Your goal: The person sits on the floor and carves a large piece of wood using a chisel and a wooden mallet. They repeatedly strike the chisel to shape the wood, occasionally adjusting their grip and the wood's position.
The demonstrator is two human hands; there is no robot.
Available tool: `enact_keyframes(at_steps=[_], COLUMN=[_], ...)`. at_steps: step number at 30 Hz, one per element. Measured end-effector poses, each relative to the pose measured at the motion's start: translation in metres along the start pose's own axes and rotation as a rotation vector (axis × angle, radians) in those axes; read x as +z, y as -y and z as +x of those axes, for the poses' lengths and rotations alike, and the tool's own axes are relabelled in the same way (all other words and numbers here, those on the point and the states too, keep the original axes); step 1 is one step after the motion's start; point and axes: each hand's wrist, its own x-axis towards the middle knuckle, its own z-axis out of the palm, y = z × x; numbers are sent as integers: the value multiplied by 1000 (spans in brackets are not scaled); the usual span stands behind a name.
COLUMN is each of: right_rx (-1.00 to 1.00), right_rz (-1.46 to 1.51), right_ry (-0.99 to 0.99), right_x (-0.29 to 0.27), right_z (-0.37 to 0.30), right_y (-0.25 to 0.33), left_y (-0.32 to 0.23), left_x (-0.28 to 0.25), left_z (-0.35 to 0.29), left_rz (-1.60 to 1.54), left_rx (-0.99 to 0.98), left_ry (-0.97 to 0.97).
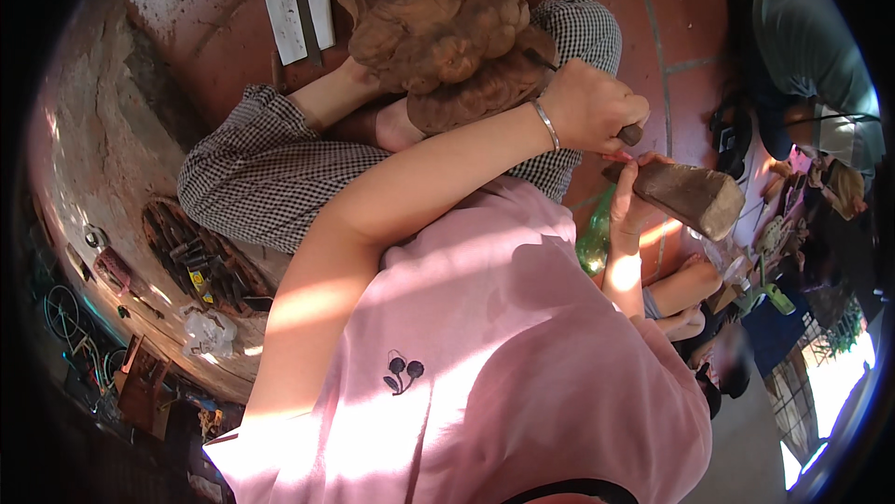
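Note:
A brown wood carving [433, 14] with rounded, lumpy shapes stands on the floor against my legs. My left hand [587, 108], a metal bangle at its wrist, is closed around a chisel [631, 135]. The butt of its handle sticks out toward the right, and its dark shaft points at the carving's lower right edge; whether the tip touches the wood I cannot tell. In my right hand [632, 201] is a thick wooden mallet [690, 198], just beyond the chisel's butt. Part of the mallet's grip is hidden by the fingers.
White papers with a dark strip [303, 10] lie on the red tiles. To the left, a large wooden slab [121, 178] bears a cluster of hand tools [200, 257] and a clear plastic bag [210, 331]. Other people [811, 47] sit close on the right, near a green bag [595, 238].

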Motion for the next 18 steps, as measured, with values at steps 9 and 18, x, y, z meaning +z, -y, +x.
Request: enact_keyframes(at_steps=[9,18], right_rx=[-192,-284], right_rz=[-405,-484], right_ry=[76,92], right_x=[-2,-3], right_z=[0,23], right_y=[0,29], left_y=[3,6], left_x=[-11,-2], left_z=[-1,12], left_rz=[-33,-92], left_rx=[-42,55], left_ry=[4,-135])
